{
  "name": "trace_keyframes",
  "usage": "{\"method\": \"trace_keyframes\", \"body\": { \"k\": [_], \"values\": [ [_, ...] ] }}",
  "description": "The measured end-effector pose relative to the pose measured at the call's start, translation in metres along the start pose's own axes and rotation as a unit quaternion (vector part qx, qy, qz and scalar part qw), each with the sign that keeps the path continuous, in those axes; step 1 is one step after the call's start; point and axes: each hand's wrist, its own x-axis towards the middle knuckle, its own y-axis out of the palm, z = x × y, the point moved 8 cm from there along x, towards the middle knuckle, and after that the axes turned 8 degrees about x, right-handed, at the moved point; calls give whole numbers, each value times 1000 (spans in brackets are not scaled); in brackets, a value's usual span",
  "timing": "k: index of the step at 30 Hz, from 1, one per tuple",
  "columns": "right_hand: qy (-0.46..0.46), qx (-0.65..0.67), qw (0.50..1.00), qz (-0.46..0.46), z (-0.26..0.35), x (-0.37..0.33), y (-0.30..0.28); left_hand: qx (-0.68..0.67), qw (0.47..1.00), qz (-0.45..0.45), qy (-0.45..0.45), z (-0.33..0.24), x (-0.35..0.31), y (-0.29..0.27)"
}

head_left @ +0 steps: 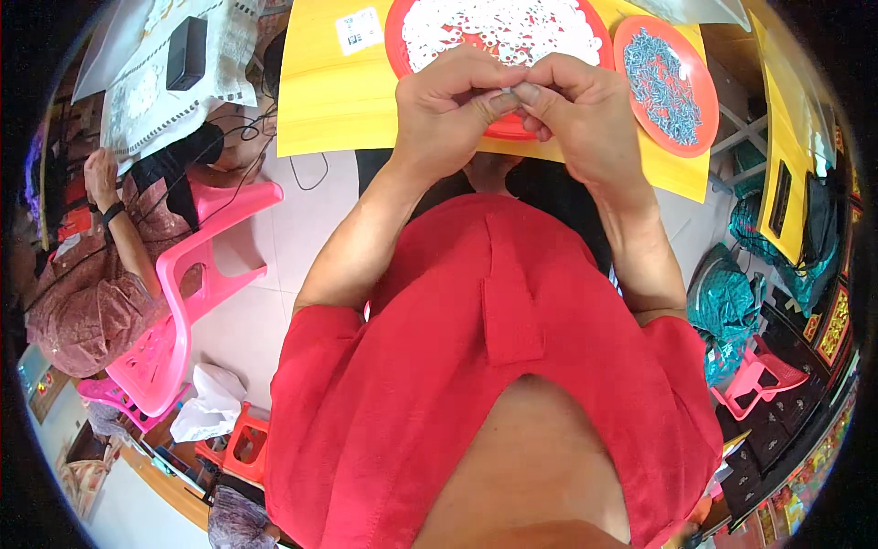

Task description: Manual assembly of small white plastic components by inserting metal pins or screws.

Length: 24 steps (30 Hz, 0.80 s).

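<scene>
Over the near rim of a round red tray (395,41), my left hand (450,112) and my right hand (583,108) meet, thumbs and fingertips pinched together. Whatever lies between the fingertips is tiny and mostly covered, so I cannot make it out. Many small white ring-shaped plastic pieces (498,29) are spread in that tray beyond my hands. Right of it, a smaller red tray (700,69) holds a pile of small silvery screws (660,87), with a white piece at their edge.
The trays stand on a yellow table (338,105), which bears a white printed label (358,31). On the left, another person (101,293) sits by a pink plastic chair (174,284). A black box (186,53) rests on a cloth-covered table (229,55). Teal bags (722,297) lie at right.
</scene>
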Motion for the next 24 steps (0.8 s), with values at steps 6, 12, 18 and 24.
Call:
{"method": "trace_keyframes", "body": {
  "k": [6, 12, 18, 24],
  "values": [
    [0, -26, 1000, -12, -7, 3, -4, 35, 999, 1, 5, 1, 2, -2],
    [-5, 0, 1000, -12, 3, 4, -11, -42, 998, 8, -55, 5, 5, -1],
    [-12, 12, 1000, -11, 7, 4, -11, -103, 990, 36, -94, 12, 3, 0],
    [-3, 8, 1000, -15, 7, 1, -9, -170, 977, 9, -130, 18, 0, -1]
  ]
}}
